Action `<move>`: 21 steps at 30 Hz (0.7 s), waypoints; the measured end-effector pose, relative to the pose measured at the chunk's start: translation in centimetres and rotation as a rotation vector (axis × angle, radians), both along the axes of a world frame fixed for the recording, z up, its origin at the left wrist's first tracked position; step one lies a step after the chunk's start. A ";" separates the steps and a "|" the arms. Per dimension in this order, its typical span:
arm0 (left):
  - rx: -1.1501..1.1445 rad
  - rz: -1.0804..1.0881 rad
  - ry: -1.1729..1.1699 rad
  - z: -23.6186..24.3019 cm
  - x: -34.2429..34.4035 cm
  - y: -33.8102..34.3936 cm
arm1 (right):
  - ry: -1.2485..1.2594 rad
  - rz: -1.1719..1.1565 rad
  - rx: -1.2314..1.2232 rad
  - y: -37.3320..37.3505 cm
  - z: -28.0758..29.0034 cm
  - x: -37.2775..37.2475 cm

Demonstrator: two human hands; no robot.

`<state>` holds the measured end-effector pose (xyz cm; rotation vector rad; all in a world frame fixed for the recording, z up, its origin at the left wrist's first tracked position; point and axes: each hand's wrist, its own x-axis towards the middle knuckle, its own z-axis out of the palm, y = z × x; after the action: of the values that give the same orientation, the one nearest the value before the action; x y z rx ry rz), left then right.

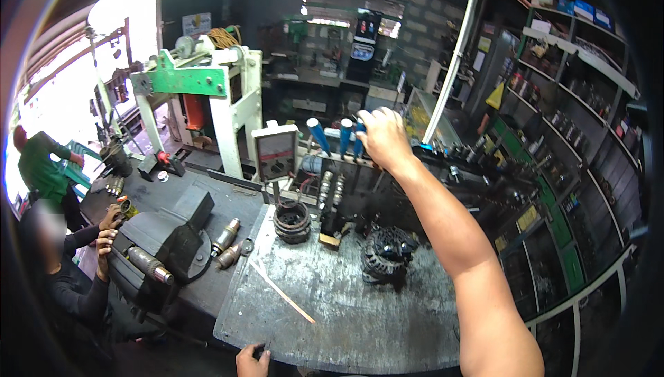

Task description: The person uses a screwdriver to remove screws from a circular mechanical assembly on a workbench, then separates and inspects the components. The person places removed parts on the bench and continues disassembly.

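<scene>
My right arm stretches across the workbench (346, 322) to a tool rack at its back. My right hand (382, 136) is closed around the top of a blue-handled screwdriver (359, 143), whose lower part is hidden by the rack. Two more blue handles (345, 135) stand upright just left of it. At the bench's front edge, my left hand (253, 362) shows only in part, thumb and forefinger apart, with nothing visible between them. An alternator (387, 256) with dark fins sits on the bench between my hands. A thin copper-coloured strip (283, 294) lies to its left.
A ring-shaped wound stator (292, 223) stands below an analog meter (277, 155). Left, a co-worker's hands (105, 245) rest at a large vise (155, 238) gripping a cylindrical part (149, 264). More cylindrical parts (226, 237) lie nearby. Parts shelves (567, 100) line the right side.
</scene>
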<state>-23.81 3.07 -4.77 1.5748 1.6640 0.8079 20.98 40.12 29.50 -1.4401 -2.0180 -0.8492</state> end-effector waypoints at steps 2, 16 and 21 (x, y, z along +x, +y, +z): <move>0.009 -0.004 -0.028 -0.2 0.8 1.4 | -0.007 0.032 0.012 0.3 0.0 -0.1; -0.035 -0.172 -0.143 -2.5 4.9 1.1 | -0.037 -0.050 -0.256 0.3 1.0 1.0; 0.053 -0.246 -0.132 -1.4 6.5 0.2 | 0.095 -0.071 -0.248 0.6 0.9 -0.1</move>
<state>-17.33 3.24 -6.17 1.6845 1.3350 0.8127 20.85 40.73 30.45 -1.6623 -2.0671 -0.5607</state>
